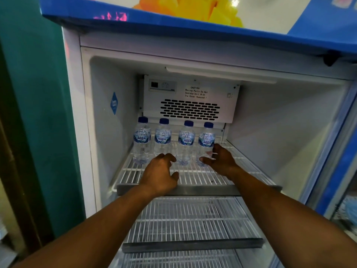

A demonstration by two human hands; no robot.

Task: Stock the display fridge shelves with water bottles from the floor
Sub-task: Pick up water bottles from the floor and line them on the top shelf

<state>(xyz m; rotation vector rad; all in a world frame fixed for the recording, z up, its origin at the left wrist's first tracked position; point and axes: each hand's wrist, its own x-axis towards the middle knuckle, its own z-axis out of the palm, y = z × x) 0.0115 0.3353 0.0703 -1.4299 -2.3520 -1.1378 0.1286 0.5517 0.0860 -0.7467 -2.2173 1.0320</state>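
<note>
Several clear Aqua water bottles with blue caps stand in a row at the back of the fridge's top wire shelf [195, 178]. My right hand [222, 161] wraps the lower part of the rightmost bottle [206, 140], thumb in front and fingertips behind it. My left hand [160, 175] hovers over the shelf in front of the second bottle [162, 136], fingers curled and apart, holding nothing; it hides that bottle's base. The leftmost bottle [141, 138] and the third bottle [186, 140] stand untouched.
The fridge's vent cover [190, 111] sits just behind the bottle row. A bare second wire shelf [189, 225] lies below, with another under it. The open glass door [340, 151] stands at the right, a teal wall [38, 113] at the left.
</note>
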